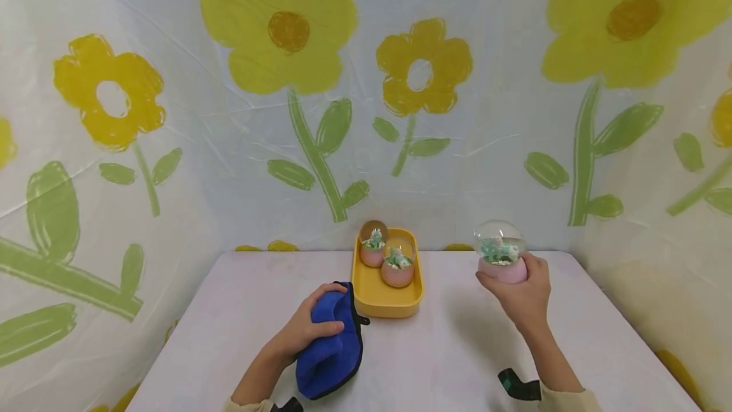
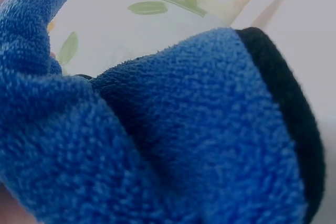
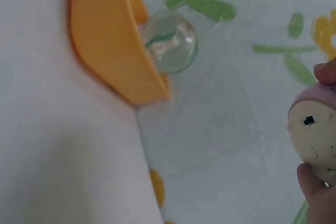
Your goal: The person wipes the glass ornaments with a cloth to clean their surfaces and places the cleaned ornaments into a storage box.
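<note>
In the head view my left hand (image 1: 311, 326) grips a folded blue cloth (image 1: 332, 348) with black edging, low over the table at the left front of the tray. The cloth's fuzzy towel surface (image 2: 199, 124) fills most of the left wrist view. Off to the right, my right hand (image 1: 523, 288) holds a snow globe (image 1: 500, 253) by its pink base, raised above the table, its clear dome up. From the right wrist camera, the pale underside of its base (image 3: 315, 135) shows between thumb and fingers.
A yellow tray (image 1: 389, 304) stands near the back of the white table (image 1: 440, 361). Two more snow globes with pink bases, one farther back (image 1: 373, 256) and one nearer (image 1: 398, 275), sit inside it. Flower-printed fabric (image 1: 480, 164) hangs behind and at both sides.
</note>
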The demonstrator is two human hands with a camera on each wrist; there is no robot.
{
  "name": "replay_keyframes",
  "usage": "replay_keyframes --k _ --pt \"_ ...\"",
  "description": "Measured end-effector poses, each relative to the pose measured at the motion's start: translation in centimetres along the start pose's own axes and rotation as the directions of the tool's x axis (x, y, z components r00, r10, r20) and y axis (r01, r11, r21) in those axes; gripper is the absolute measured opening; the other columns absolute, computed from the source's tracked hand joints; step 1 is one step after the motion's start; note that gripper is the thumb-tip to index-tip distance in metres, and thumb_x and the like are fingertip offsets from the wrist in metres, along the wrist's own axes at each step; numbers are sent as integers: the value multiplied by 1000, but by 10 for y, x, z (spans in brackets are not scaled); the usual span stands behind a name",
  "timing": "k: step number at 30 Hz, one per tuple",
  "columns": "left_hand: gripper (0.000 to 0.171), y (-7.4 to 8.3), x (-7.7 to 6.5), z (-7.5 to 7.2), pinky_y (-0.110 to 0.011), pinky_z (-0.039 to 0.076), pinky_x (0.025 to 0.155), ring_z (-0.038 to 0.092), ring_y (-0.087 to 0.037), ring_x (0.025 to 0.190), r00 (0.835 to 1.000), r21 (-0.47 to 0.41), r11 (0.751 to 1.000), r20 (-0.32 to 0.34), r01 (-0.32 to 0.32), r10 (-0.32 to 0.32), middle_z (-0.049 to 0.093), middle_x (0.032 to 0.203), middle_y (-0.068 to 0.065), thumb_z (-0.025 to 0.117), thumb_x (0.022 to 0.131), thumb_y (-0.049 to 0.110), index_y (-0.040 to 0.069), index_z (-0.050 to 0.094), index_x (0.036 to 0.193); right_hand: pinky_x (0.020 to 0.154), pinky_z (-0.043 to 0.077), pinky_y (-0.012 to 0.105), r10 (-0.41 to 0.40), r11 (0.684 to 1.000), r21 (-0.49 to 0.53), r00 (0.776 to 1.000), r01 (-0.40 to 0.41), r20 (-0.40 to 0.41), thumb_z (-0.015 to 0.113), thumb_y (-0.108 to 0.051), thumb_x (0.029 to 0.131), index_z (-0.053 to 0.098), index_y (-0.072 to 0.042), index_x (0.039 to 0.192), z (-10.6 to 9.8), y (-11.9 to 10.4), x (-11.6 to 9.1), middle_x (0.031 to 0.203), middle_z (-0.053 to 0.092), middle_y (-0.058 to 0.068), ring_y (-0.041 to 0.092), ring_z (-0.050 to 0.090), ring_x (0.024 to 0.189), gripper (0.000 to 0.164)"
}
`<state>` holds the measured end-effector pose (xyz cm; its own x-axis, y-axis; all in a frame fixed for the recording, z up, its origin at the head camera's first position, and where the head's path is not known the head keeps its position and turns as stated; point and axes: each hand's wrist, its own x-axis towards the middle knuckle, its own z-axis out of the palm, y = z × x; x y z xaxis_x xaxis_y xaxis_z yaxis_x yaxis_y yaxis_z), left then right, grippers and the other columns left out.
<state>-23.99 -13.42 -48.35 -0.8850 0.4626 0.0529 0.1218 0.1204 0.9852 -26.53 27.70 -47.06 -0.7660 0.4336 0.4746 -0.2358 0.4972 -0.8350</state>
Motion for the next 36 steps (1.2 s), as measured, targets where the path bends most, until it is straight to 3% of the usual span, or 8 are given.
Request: replay_keyframes --k 3,7,11,17,23,29,33,36 --pt "55 0 0 1 -46 45 86 48 -34 111 1000 -19 1000 -8 -11 11 42 132 -16 68 86 24 28 46 136 81 42 34 -77 996 41 996 75 43 90 -10 63 49 -4 132 -5 -25 -13 120 48 5 15 43 106 80" --pt "56 0 -3 2 -47 44 86 47 -35 111 1000 -50 999 -10 -7 7 42 132 -16 68 86 23 27 45 137 81 42 18 -123 987 115 986 110 108 91 -1 59 41 -3 131 -6 -54 -34 124 48 -2 11 45 107 88" --pt "56 4 -3 3 -46 44 87 47 -35 112 1000 -82 996 2 -17 17 41 132 -17 67 87 22 26 44 137 80 42 14 -197 971 162 972 175 129 90 7 53 45 2 124 -5 -87 -53 119 52 0 9 49 102 84" --pt "55 13 6 1 -48 46 87 48 -37 112 997 -89 993 -12 -75 74 41 131 -19 65 88 24 22 43 138 81 46 22 -382 909 262 900 325 209 91 9 50 52 4 117 5 -124 -72 114 57 7 11 53 101 78" --pt "55 13 3 2 -47 45 88 48 -36 112 994 -155 982 2 -110 111 40 131 -21 61 90 25 17 40 139 78 51 31 -441 876 371 822 307 360 93 3 50 54 -3 116 26 -125 -91 112 56 4 16 56 99 76" --pt "54 12 -2 4 -48 44 90 44 -36 116 984 -174 969 -5 -174 176 39 132 -21 59 92 26 16 39 140 77 53 33 -449 883 361 764 300 464 96 -14 50 57 -18 118 57 -87 -99 112 52 -3 17 55 98 78" --pt "54 16 1 9 -51 42 91 40 -38 119 987 -134 978 -29 -161 159 38 135 -19 59 91 31 19 40 140 76 54 33 -461 885 326 723 333 515 96 -18 49 59 -24 118 67 -81 -100 113 50 -8 15 56 97 78" --pt "53 14 5 16 -53 42 91 42 -38 118 991 -125 983 -16 -133 132 39 134 -19 59 92 32 20 40 140 79 53 33 -475 880 316 692 355 544 96 -16 50 57 -21 120 72 -81 -102 116 50 -8 13 55 98 81"
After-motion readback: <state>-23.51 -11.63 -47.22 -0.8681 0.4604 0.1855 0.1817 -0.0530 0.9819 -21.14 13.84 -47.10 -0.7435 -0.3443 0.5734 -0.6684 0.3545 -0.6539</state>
